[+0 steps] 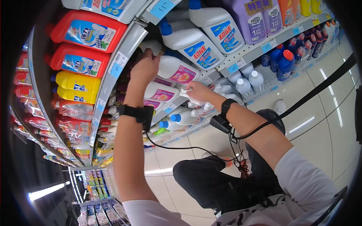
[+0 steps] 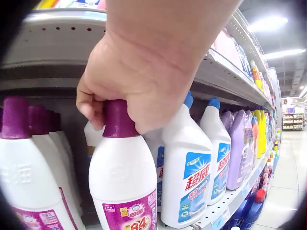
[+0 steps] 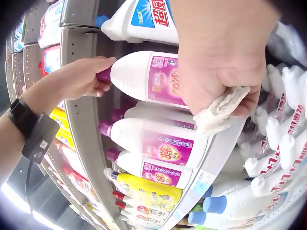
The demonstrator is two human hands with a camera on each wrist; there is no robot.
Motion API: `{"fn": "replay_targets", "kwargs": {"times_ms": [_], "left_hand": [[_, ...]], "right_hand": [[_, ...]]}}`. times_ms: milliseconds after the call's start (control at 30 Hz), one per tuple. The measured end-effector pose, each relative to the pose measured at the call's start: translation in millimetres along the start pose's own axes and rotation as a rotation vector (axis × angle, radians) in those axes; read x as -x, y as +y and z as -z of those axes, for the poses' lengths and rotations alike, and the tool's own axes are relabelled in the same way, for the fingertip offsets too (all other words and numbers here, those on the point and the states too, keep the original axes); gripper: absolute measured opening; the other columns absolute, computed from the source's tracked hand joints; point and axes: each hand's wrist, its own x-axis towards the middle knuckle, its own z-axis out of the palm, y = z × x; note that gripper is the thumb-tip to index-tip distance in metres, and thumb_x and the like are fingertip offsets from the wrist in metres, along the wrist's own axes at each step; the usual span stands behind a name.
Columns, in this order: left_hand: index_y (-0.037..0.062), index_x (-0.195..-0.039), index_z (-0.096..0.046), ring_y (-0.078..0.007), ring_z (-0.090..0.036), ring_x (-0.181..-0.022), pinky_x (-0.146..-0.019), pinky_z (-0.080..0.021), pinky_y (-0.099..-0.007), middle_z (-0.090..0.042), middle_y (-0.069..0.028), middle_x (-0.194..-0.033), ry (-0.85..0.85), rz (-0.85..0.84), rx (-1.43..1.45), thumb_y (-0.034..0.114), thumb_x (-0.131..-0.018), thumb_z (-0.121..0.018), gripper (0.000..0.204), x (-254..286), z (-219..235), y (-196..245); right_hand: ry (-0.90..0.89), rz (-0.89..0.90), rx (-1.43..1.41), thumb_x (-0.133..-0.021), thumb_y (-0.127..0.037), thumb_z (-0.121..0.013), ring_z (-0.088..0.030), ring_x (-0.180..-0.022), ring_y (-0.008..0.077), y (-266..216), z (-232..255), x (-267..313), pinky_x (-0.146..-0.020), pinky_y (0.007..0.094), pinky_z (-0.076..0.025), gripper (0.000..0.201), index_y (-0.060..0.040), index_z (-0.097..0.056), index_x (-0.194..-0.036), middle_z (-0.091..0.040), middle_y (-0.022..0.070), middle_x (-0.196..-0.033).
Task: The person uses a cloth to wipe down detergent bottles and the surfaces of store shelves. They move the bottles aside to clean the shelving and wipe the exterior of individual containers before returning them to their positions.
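Note:
My left hand [image 1: 145, 69] grips the purple cap [image 2: 118, 120] of a white bleach bottle [image 2: 122, 167] with a purple "84" label. The bottle stands upright at the front of a shelf. A crumpled white cloth [image 3: 218, 114] is held in my right hand [image 1: 200, 92], its fingers curled round it. In the right wrist view that hand is close in front of the same bottle's lower label and overlaps it. More bleach bottles [image 3: 152, 140] with purple caps stand alongside. On the other side are white toilet cleaner bottles [image 2: 189, 167] with blue caps.
A metal shelf edge [image 1: 113, 71] runs just above the bottles. Red bottles [image 1: 88, 32] and yellow bottles [image 1: 77, 88] fill the upper shelf. White bottles with blue caps [image 3: 230, 206] stand lower down. Black cables [image 1: 181, 148] hang between the wrists over the tiled floor [image 1: 316, 124].

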Motion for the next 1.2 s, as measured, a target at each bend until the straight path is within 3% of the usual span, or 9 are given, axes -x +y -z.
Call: {"fn": "replay_targets", "kwargs": {"times_ms": [133, 400, 467, 533, 633, 833, 1033, 1133, 1200], "left_hand": [[0.0006, -0.133, -0.038, -0.0394, -0.059, -0.099, -0.084, -0.047, -0.0464, -0.059, -0.0276, -0.107, -0.071, 0.094, -0.003, 0.05, -0.084, -0.053, 0.071, 6.3, 7.7, 13.4], [0.0078, -0.111, -0.053, -0.0377, -0.049, -0.105, -0.082, -0.043, -0.0489, -0.047, -0.0231, -0.119, 0.3, 0.027, -0.086, 0.034, -0.072, -0.068, 0.049, 34.7, -7.4, 36.9], [0.0066, -0.109, -0.053, -0.0372, -0.05, -0.104, -0.085, -0.041, -0.0482, -0.049, -0.0213, -0.116, 0.625, -0.078, -0.122, 0.029, -0.072, -0.068, 0.046, 41.0, -16.0, 34.1], [0.0052, -0.11, -0.054, -0.0374, -0.05, -0.105, -0.087, -0.04, -0.0474, -0.05, -0.0209, -0.118, 0.583, -0.099, 0.062, 0.025, -0.073, -0.066, 0.045, 55.6, -7.4, 39.3], [0.0018, -0.117, -0.051, -0.0382, -0.05, -0.106, -0.088, -0.039, -0.0462, -0.049, -0.0228, -0.123, 0.7, -0.252, 0.243, 0.022, -0.073, -0.067, 0.051, 88.3, -0.6, 57.2], [-0.0021, -0.116, -0.049, -0.04, -0.051, -0.106, -0.09, -0.039, -0.0449, -0.053, -0.0223, -0.115, 0.686, -0.236, 0.469, 0.007, -0.071, -0.064, 0.049, 151.1, 5.3, 89.0], [-0.0017, -0.113, -0.051, -0.0397, -0.052, -0.101, -0.088, -0.041, -0.0447, -0.055, -0.0213, -0.109, 0.815, -0.148, 0.672, 0.006, -0.069, -0.064, 0.046, 184.7, -65.9, 88.7], [0.0005, -0.111, -0.054, -0.0374, -0.054, -0.095, -0.08, -0.043, -0.0441, -0.056, -0.019, -0.109, 0.677, -0.208, 0.707, 0.009, -0.068, -0.064, 0.045, 190.4, -67.9, 72.5], [0.0004, -0.111, -0.054, -0.0365, -0.054, -0.095, -0.08, -0.043, -0.0432, -0.057, -0.0173, -0.108, 0.778, -0.166, 0.636, 0.008, -0.068, -0.064, 0.045, 191.4, -53.3, 57.5]], "right_hand": [[0.004, 0.116, 0.042, -0.077, -0.017, -0.063, -0.059, -0.096, 0.0294, 17.1, 12.5, 5.4, -0.084, 0.0388, -0.046, 0.023, -0.0074, -0.063, -0.098, -0.063, 0.0157, -0.099], [0.067, 0.021, 0.371, -0.077, -0.018, -0.061, -0.059, -0.089, 0.0368, -11.1, 86.1, 52.9, -0.076, 0.0434, -0.047, 0.02, -0.0084, -0.059, -0.095, -0.063, 0.0179, -0.092], [0.111, 0.077, 0.421, -0.078, -0.019, -0.061, -0.059, -0.088, 0.0369, -2.6, 96.4, 66.9, -0.074, 0.044, -0.047, 0.019, -0.0094, -0.059, -0.094, -0.063, 0.0174, -0.091], [0.156, 0.257, 0.467, -0.078, -0.018, -0.062, -0.06, -0.086, 0.0368, 9.9, 112.1, 70.3, -0.072, 0.0452, -0.047, 0.019, -0.0102, -0.059, -0.095, -0.063, 0.0167, -0.09], [0.068, 0.114, 0.593, -0.077, -0.02, -0.062, -0.06, -0.084, 0.0368, 22.3, 139.9, 73.7, -0.07, 0.0461, -0.047, 0.021, -0.012, -0.06, -0.096, -0.064, 0.0159, -0.087], [0.162, 0.05, 0.619, -0.079, -0.025, -0.062, -0.06, -0.089, 0.0361, 15.8, 182.9, 86.7, -0.076, 0.0438, -0.047, 0.026, -0.0098, -0.059, -0.099, -0.064, 0.0153, -0.093], [0.148, 0.081, 0.649, -0.08, -0.023, -0.063, -0.06, -0.091, 0.0355, 28.3, 188.0, 76.1, -0.077, 0.0419, -0.047, 0.027, -0.0069, -0.057, -0.101, -0.063, 0.0173, -0.094], [0.144, 0.091, 0.695, -0.081, -0.023, -0.063, -0.059, -0.091, 0.0346, 22.7, 179.9, 71.0, -0.078, 0.04, -0.047, 0.027, -0.006, -0.057, -0.101, -0.061, 0.0179, -0.095], [0.129, 0.011, 0.674, -0.081, -0.023, -0.062, -0.059, -0.09, 0.0343, 18.0, 172.4, 71.3, -0.078, 0.0395, -0.047, 0.027, -0.0065, -0.057, -0.101, -0.061, 0.0181, -0.095]]}}
